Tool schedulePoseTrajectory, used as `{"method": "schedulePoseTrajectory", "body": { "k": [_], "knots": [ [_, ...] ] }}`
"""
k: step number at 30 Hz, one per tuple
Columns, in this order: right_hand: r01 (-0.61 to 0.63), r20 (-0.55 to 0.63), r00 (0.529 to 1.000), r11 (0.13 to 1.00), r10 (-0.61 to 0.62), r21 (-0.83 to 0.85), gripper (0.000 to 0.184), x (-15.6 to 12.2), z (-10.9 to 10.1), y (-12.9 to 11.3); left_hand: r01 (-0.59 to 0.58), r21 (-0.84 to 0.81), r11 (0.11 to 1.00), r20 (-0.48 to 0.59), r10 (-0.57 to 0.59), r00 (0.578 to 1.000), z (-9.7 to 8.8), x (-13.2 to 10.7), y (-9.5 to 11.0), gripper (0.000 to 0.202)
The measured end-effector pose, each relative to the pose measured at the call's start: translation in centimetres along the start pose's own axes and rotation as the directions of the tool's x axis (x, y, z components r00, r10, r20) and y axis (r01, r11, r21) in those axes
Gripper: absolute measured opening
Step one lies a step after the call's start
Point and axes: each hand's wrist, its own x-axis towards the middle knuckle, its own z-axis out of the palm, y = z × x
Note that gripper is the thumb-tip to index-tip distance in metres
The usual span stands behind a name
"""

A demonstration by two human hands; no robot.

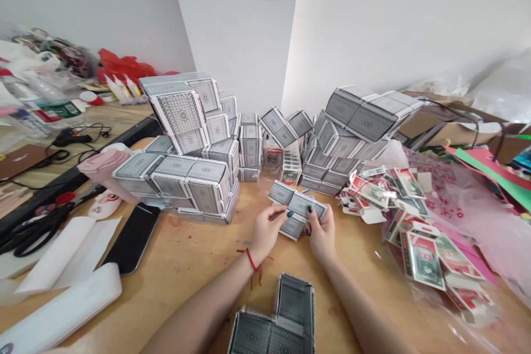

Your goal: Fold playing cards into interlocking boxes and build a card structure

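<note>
My left hand (267,229) and my right hand (322,234) meet over a few grey patterned playing cards (299,204) above the middle of the table. The right thumb lies on top of the cards at their right end, its fingers beneath. On the left, my thumb and fingertips pinch the near edge of the cards. Another grey card (291,227) shows just below the held ones. Close to my body stands an L-shaped block built of the same cards (276,323).
Stacked card boxes stand at left (191,177) and right (352,127). Red and green card packs (423,257) lie on the right, by pink plastic (468,199). A black phone (133,238), scissors (41,227) and a white long device (62,310) are on the left.
</note>
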Motion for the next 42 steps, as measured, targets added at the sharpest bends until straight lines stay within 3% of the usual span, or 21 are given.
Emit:
{"method": "schedulePoseTrajectory", "body": {
  "k": [5, 9, 11, 13, 15, 17, 20, 23, 26, 28, 34, 38, 42],
  "knots": [
    [0.044, 0.060, 0.997, 0.997, -0.040, -0.064, 0.021, 0.1, -0.2, 0.1, -0.027, 0.063, 0.998, -0.091, 0.032, 0.995, -0.1, 0.0, 0.1, 0.021],
    [0.255, 0.090, 0.967, 0.920, -0.239, -0.298, 0.015, 0.9, -1.4, 0.2, -0.184, 0.227, 0.956, -0.102, 0.211, 0.972, -0.6, 0.0, 0.4, 0.015],
    [0.378, 0.087, 0.923, 0.845, -0.374, -0.378, 0.015, 1.4, -2.0, 0.0, -0.331, 0.342, 0.879, -0.071, 0.376, 0.924, -0.9, -0.1, 0.6, 0.011],
    [0.490, 0.090, 0.858, 0.753, -0.505, -0.440, 0.028, 1.7, -2.3, -0.3, -0.488, 0.441, 0.753, 0.014, 0.538, 0.843, -1.0, -0.3, 0.7, 0.010],
    [0.571, 0.169, 0.810, 0.687, -0.562, -0.450, 0.034, 1.8, -2.3, -0.3, -0.605, 0.505, 0.615, 0.128, 0.640, 0.757, -1.1, -0.5, 0.7, 0.013],
    [0.566, 0.229, 0.823, 0.726, -0.519, -0.390, 0.028, 1.6, -2.0, -0.1, -0.672, 0.543, 0.505, 0.223, 0.684, 0.694, -1.0, -0.6, 0.7, 0.014],
    [0.418, 0.182, 0.907, 0.868, -0.381, -0.267, 0.017, 1.2, -1.5, 0.4, -0.709, 0.557, 0.433, 0.278, 0.707, 0.650, -0.8, -0.6, 0.6, 0.012],
    [0.304, 0.159, 0.947, 0.941, -0.280, -0.149, 0.014, 1.0, -1.2, 0.7, -0.670, 0.545, 0.504, 0.175, 0.713, 0.679, -0.6, -0.4, 0.2, 0.009],
    [0.272, 0.161, 0.954, 0.956, -0.253, -0.108, 0.014, 0.9, -1.2, 0.5, -0.614, 0.527, 0.587, 0.080, 0.686, 0.724, -0.6, -0.3, -0.2, 0.023],
    [0.272, 0.184, 0.951, 0.956, -0.249, -0.111, 0.013, 0.8, -1.2, 0.5, -0.617, 0.538, 0.574, 0.116, 0.675, 0.729, -0.7, -0.3, 0.0, 0.027],
    [0.327, 0.228, 0.928, 0.937, -0.294, -0.125, 0.007, 0.8, -1.1, 0.6, -0.659, 0.614, 0.435, 0.284, 0.657, 0.698, -0.7, -0.6, 1.2, 0.005],
    [0.308, 0.231, 0.934, 0.941, -0.271, -0.143, 0.007, 0.8, -1.1, 0.6, -0.655, 0.640, 0.403, 0.286, 0.666, 0.689, -0.5, -0.7, 1.4, 0.010],
    [0.294, 0.235, 0.940, 0.935, -0.246, -0.197, 0.007, 1.0, -1.2, 0.4, -0.614, 0.664, 0.427, 0.255, 0.643, 0.722, -0.7, -0.6, 1.4, 0.012]
  ]
}}
